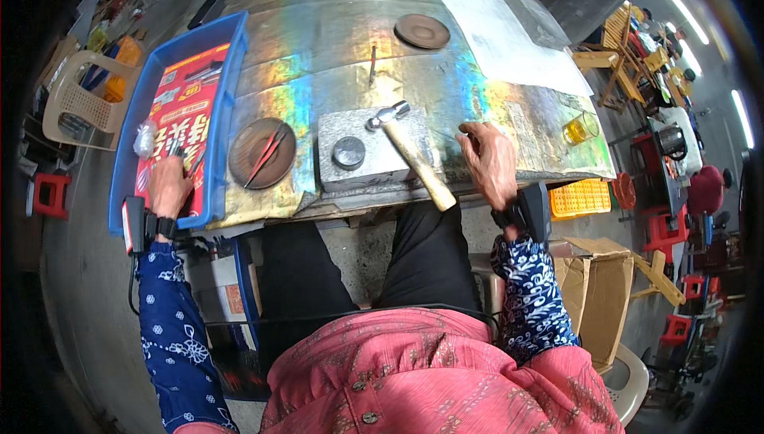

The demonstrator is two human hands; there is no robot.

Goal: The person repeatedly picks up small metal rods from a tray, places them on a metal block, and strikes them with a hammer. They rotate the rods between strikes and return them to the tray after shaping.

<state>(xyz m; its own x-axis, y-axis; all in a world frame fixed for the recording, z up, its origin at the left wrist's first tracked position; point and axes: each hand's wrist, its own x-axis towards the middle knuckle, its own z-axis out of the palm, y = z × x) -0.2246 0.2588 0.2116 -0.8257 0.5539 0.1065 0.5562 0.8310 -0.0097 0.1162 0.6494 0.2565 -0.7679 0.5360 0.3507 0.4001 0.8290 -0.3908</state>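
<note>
My left hand [169, 185] reaches into a blue plastic tray [233, 99], its fingers closed around slim metallic pieces at their tips that are too small to make out. My right hand [489, 160] rests on the table to the right of a metal block [370, 165], fingers loosely bent and slightly apart, with nothing visible in them. A hammer [407, 151] with a pale wooden handle lies across the block, its handle sticking out past the table's near edge. Left of the hammer head, a round dark disc [348, 152] sits on the block.
Red tweezers [266, 159] lie in a brown round dish [282, 170] beside the tray. Farther back are a thin dark rod [372, 64] and another brown dish [422, 31]. A glass of yellow liquid [581, 128] stands at the right. White sheets [497, 32] cover the far right.
</note>
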